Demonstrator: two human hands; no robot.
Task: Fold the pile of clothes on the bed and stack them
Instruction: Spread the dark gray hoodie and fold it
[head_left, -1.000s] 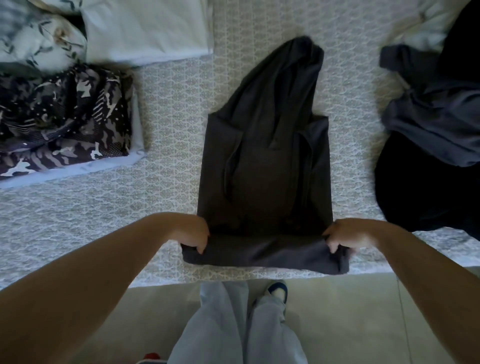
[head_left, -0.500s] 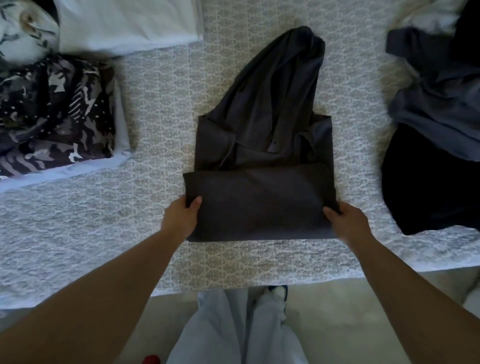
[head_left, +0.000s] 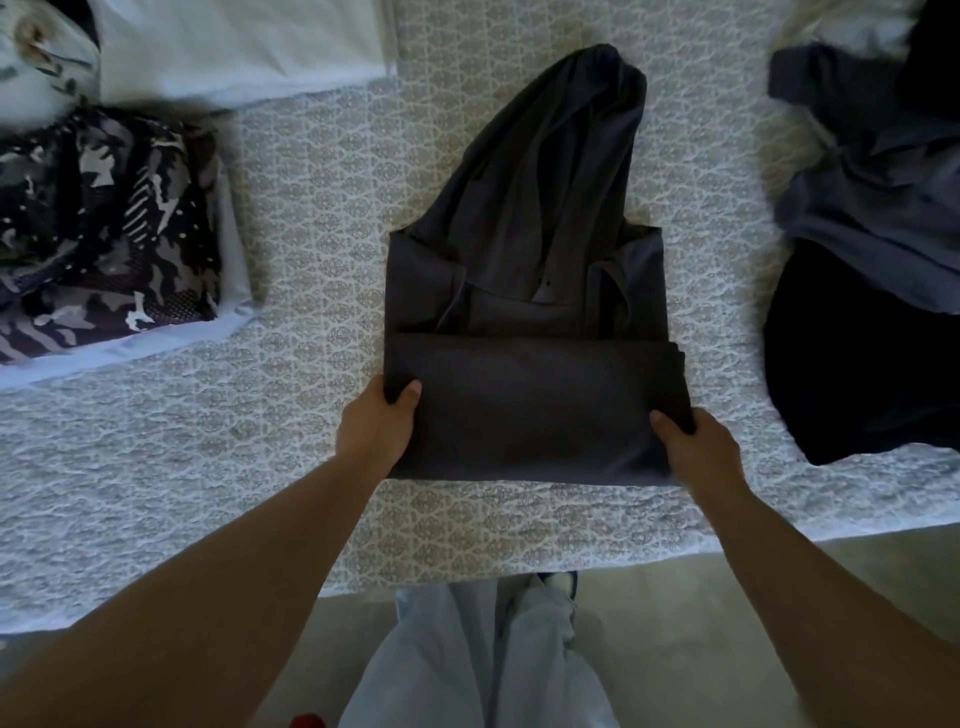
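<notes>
Patterned bedspread (head_left: 322, 218) — both hands grip folded dark hoodie's (head_left: 530, 291) sides.

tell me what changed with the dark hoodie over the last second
Both hands, left hand and right hand, lifted the bottom hem of the dark hoodie and folded it up over the body, away from the person; they still grip the folded band. The hood stays flat; the camo stack and unfolded pile are unmoved.

Patterned bedspread (head_left: 311, 218), pale floor (head_left: 675, 623), light trousers (head_left: 467, 665), shoe (head_left: 558, 581)
</notes>
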